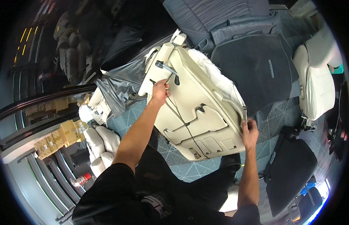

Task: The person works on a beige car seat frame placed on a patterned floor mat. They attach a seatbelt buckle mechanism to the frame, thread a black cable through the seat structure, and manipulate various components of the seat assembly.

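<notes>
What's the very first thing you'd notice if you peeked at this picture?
The big cream plastic seat back in the middle, lying back side up on the patterned floor mat. The left hand grips it near the top, beside a metal rod, and the right hand holds its right edge. A dark carpet mat lies behind it, and a cream seat stands at far right.

Both bare arms are reaching up the frame. The left hand [160, 90] is gripping at centre — the right hand [250, 131] is clutching at right of centre.
</notes>
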`<action>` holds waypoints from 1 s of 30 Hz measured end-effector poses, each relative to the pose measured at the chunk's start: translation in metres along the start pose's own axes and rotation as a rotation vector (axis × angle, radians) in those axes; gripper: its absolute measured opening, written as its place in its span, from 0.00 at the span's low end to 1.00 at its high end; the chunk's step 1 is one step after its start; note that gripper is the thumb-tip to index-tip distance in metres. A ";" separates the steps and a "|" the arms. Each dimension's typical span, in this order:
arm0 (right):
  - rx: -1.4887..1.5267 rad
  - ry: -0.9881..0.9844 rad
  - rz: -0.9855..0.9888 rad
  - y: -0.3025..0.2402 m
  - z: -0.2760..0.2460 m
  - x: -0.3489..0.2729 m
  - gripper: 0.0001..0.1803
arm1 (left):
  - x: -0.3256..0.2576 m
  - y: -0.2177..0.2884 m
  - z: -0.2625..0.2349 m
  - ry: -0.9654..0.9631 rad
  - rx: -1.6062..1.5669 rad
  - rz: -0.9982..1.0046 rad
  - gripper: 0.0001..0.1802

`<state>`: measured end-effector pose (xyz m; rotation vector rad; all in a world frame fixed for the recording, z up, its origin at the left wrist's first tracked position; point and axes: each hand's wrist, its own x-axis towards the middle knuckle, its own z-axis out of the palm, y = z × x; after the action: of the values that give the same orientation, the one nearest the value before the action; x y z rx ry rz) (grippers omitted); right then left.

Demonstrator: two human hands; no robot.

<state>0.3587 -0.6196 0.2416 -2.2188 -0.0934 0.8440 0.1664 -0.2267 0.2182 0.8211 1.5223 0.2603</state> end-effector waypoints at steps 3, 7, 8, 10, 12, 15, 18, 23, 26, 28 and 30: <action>-0.150 0.100 -0.126 0.009 0.011 0.009 0.22 | 0.005 0.006 0.005 -0.058 0.031 -0.045 0.18; -0.188 0.176 -0.152 0.011 0.013 0.004 0.21 | 0.000 0.010 0.040 0.047 0.080 0.042 0.20; -0.177 0.190 -0.137 0.006 0.012 0.000 0.21 | -0.003 0.011 0.051 0.098 0.112 0.097 0.20; -0.143 0.201 -0.126 -0.003 0.018 -0.002 0.21 | 0.020 0.005 0.054 0.192 0.071 0.226 0.22; -0.127 0.207 -0.113 -0.004 0.027 -0.001 0.21 | 0.041 -0.002 0.060 0.279 0.024 0.346 0.26; -0.248 0.302 -0.044 -0.001 0.031 -0.001 0.23 | 0.031 -0.004 0.093 0.541 0.295 0.243 0.31; -0.345 0.394 -0.014 -0.010 0.044 -0.004 0.23 | 0.033 -0.008 0.094 0.569 0.227 0.272 0.28; -0.353 0.427 -0.101 -0.001 0.048 -0.004 0.21 | 0.042 -0.015 0.090 0.570 0.144 0.398 0.25; -0.366 0.425 -0.116 0.003 0.046 -0.003 0.19 | 0.036 -0.016 0.090 0.566 0.109 0.434 0.27; -0.353 0.443 -0.146 0.003 0.048 -0.002 0.18 | 0.036 -0.016 0.087 0.585 0.108 0.491 0.27; -0.359 0.430 -0.148 0.003 0.045 0.001 0.17 | 0.030 -0.016 0.091 0.585 0.108 0.488 0.25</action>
<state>0.3319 -0.5936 0.2163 -2.6423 -0.2119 0.2696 0.2486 -0.2473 0.1710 1.2745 1.8642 0.8418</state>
